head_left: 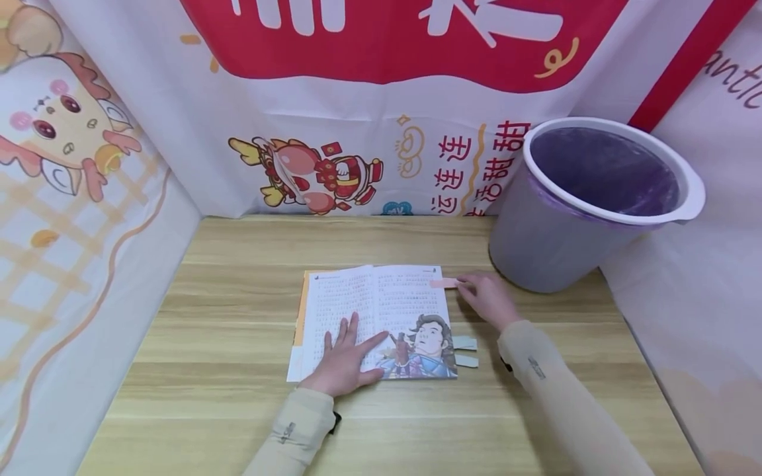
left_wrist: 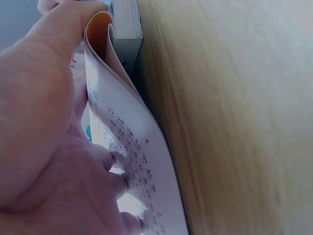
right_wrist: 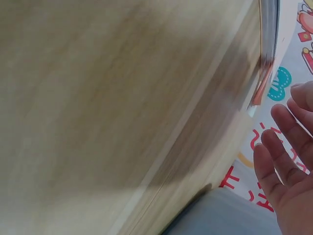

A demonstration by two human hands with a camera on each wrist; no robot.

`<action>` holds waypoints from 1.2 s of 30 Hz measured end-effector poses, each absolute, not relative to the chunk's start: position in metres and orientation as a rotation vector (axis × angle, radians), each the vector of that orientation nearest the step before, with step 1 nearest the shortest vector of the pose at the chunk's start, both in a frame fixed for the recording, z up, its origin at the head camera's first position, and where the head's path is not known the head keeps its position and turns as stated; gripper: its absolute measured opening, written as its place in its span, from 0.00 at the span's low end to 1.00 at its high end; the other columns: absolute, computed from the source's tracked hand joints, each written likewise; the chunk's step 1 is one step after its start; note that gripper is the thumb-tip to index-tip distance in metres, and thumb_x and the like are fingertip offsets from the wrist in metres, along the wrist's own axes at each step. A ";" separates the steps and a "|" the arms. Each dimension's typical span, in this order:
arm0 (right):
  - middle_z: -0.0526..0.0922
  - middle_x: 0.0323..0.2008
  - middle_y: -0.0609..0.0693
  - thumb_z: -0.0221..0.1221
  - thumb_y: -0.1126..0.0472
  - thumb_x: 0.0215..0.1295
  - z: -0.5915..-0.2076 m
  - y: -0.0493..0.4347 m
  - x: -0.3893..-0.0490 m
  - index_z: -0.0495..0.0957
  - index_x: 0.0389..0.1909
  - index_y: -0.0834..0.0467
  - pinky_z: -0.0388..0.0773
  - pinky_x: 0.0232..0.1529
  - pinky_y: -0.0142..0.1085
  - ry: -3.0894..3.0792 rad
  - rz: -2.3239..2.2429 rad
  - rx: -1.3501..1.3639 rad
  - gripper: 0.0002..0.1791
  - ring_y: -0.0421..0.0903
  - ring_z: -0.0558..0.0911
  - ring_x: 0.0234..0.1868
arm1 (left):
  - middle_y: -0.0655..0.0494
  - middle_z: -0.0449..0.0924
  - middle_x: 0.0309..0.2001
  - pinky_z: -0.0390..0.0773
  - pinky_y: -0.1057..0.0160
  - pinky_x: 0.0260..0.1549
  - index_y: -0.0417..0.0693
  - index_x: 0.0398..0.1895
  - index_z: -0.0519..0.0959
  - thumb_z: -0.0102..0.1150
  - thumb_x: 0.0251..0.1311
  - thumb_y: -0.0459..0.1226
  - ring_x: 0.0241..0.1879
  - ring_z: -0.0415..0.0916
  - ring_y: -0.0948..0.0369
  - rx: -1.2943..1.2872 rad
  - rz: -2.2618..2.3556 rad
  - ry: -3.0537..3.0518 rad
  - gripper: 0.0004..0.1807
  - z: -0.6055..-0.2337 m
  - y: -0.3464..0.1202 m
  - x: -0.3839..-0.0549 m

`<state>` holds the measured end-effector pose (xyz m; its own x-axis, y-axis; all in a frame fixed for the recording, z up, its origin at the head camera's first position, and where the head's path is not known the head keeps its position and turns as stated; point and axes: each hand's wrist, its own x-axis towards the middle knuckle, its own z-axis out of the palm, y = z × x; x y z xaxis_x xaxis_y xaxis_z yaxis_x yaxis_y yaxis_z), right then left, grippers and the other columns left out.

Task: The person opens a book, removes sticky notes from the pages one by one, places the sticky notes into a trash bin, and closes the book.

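Note:
A book (head_left: 405, 294) lies open on the wooden table, with printed text on both pages and a drawn figure low on the right page. My left hand (head_left: 339, 363) rests on its lower part, fingers spread over the left page and thumb near the bottom edge. In the left wrist view a page (left_wrist: 134, 132) bulges up beneath this hand. At the upper right edge, my right hand (head_left: 489, 299) pinches the outer end of a pink sticky tab (head_left: 442, 283) between thumb and forefinger; the tab's inner end overlaps the right page. Two pale green tabs (head_left: 466, 342) stick out lower down.
A grey bin (head_left: 536, 231) with a white rim and a dark purple liner stands at the back right, close beyond my right hand. Printed cloth (head_left: 369, 106) hangs behind and on both sides of the wooden table (head_left: 226, 317).

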<state>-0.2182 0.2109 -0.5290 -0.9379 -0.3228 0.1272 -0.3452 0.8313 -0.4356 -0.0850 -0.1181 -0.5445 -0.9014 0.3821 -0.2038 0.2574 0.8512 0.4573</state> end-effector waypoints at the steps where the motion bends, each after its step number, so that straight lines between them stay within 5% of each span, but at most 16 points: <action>1: 0.85 0.47 0.57 0.64 0.60 0.67 -0.529 0.210 -0.220 0.84 0.49 0.61 0.74 0.58 0.52 -2.963 0.707 0.549 0.13 0.57 0.81 0.51 | 0.32 0.29 0.76 0.35 0.27 0.65 0.69 0.76 0.60 0.61 0.60 0.60 0.74 0.29 0.34 0.486 0.621 2.741 0.40 -0.544 -0.118 -0.085; 15: 0.84 0.49 0.54 0.64 0.58 0.67 -0.536 0.193 -0.231 0.84 0.51 0.57 0.72 0.61 0.50 -3.027 0.501 0.667 0.14 0.54 0.78 0.55 | 0.31 0.31 0.76 0.36 0.26 0.65 0.68 0.76 0.60 0.62 0.60 0.60 0.74 0.31 0.33 0.492 0.614 2.751 0.41 -0.543 -0.118 -0.083; 36: 0.86 0.42 0.50 0.67 0.63 0.63 -0.537 0.187 -0.242 0.86 0.46 0.56 0.76 0.54 0.46 -3.003 0.409 0.775 0.11 0.50 0.80 0.46 | 0.33 0.28 0.77 0.33 0.28 0.66 0.70 0.76 0.59 0.60 0.60 0.61 0.74 0.28 0.35 0.475 0.605 2.740 0.42 -0.546 -0.118 -0.086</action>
